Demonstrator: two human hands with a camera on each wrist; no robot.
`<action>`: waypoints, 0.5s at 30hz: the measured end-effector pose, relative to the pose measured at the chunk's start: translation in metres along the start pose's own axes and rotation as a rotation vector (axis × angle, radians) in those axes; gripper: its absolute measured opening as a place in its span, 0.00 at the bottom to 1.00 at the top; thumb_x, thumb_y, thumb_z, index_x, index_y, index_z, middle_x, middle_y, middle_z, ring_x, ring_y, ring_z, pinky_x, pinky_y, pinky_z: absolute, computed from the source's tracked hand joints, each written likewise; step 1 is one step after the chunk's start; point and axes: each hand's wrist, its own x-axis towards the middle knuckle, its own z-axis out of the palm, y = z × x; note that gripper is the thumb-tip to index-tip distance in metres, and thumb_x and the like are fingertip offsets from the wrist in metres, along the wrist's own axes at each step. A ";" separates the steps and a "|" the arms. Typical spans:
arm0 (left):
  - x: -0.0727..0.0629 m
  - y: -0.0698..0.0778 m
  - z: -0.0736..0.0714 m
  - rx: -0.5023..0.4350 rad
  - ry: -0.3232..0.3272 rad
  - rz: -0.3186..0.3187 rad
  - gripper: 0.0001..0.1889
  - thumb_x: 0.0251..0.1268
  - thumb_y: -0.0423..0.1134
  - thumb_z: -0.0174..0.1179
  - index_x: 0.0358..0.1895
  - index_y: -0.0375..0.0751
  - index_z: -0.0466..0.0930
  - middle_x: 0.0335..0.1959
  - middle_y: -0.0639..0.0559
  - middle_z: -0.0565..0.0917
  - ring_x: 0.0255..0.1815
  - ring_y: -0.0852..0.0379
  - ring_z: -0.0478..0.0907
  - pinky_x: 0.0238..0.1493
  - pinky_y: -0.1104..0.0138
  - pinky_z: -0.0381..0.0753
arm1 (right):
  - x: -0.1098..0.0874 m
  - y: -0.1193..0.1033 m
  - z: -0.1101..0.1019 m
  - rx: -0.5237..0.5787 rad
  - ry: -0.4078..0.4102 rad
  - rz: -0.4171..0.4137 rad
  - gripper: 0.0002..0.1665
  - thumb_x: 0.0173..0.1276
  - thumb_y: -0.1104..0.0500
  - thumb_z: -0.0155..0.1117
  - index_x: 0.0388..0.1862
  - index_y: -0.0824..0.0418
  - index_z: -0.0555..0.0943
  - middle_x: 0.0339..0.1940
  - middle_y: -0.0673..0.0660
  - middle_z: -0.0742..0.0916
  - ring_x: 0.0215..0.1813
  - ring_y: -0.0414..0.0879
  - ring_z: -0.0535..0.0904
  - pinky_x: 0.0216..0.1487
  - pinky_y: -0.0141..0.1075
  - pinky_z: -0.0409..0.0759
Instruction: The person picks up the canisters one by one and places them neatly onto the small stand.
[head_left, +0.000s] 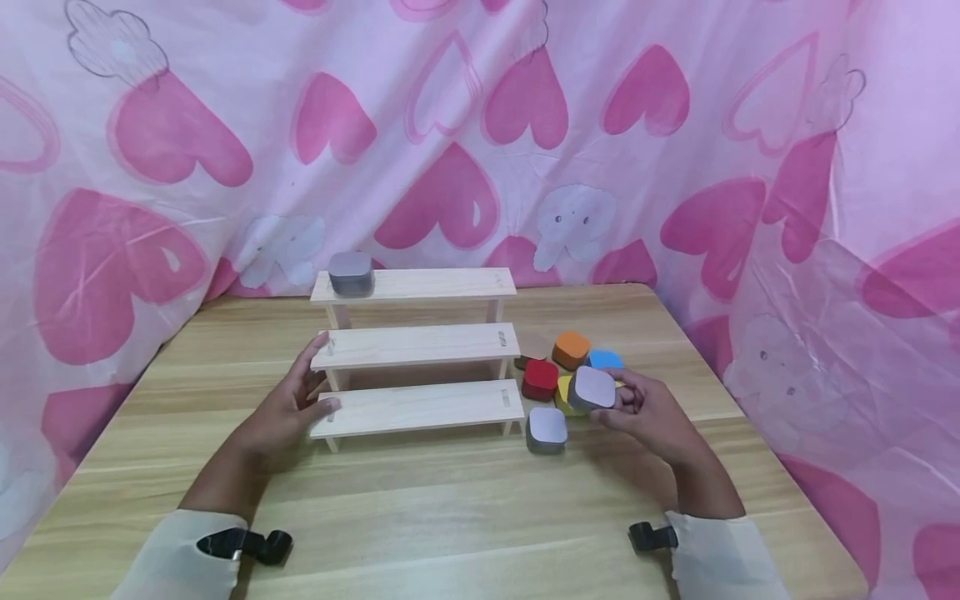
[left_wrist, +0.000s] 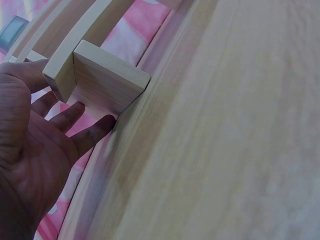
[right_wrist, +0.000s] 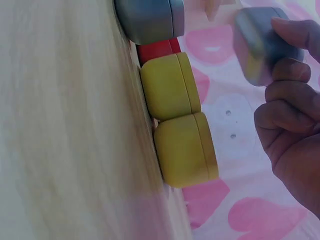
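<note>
A pale wooden display stand (head_left: 420,408) rises in three tiers. At its left end is my left hand (head_left: 288,408), the thumb on the lowest tier and a fingertip at the middle one. Its other fingers (left_wrist: 95,135) spread beside the end panel (left_wrist: 107,80) in the left wrist view. My right hand (head_left: 652,412) pinches a grey rounded-square tin (head_left: 594,388) between thumb and fingers. In the right wrist view this grey tin (right_wrist: 262,45) is raised off the tabletop. Another grey tin (head_left: 351,273) sits at the left of the top tier.
Right of the stand, a third grey tin (head_left: 547,429) rests on the wooden table (head_left: 450,517). Red (head_left: 540,379), orange (head_left: 571,350) and blue (head_left: 604,359) tins cluster behind it. Two yellow tins (right_wrist: 170,87) stand side by side. A pink heart-print curtain (head_left: 435,200) surrounds the table.
</note>
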 end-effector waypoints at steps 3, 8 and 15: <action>-0.001 0.001 0.000 0.007 0.007 0.003 0.56 0.81 0.34 0.65 0.90 0.73 0.29 0.93 0.33 0.39 0.88 0.18 0.44 0.64 0.86 0.71 | 0.001 -0.007 0.002 -0.010 0.028 -0.012 0.40 0.65 0.66 0.80 0.75 0.67 0.77 0.25 0.49 0.79 0.31 0.39 0.75 0.32 0.29 0.78; -0.002 0.001 0.001 -0.002 0.003 0.009 0.56 0.81 0.33 0.64 0.90 0.72 0.29 0.92 0.32 0.40 0.88 0.17 0.44 0.64 0.86 0.72 | 0.002 -0.021 0.000 -0.047 0.060 -0.039 0.38 0.67 0.66 0.78 0.76 0.67 0.77 0.27 0.51 0.79 0.31 0.39 0.75 0.31 0.29 0.78; 0.001 -0.001 0.001 -0.008 0.002 -0.012 0.56 0.81 0.35 0.64 0.90 0.75 0.29 0.92 0.33 0.41 0.89 0.19 0.45 0.64 0.86 0.71 | 0.018 -0.044 -0.003 -0.077 0.063 -0.104 0.36 0.70 0.64 0.77 0.76 0.63 0.77 0.30 0.55 0.82 0.33 0.41 0.76 0.31 0.29 0.79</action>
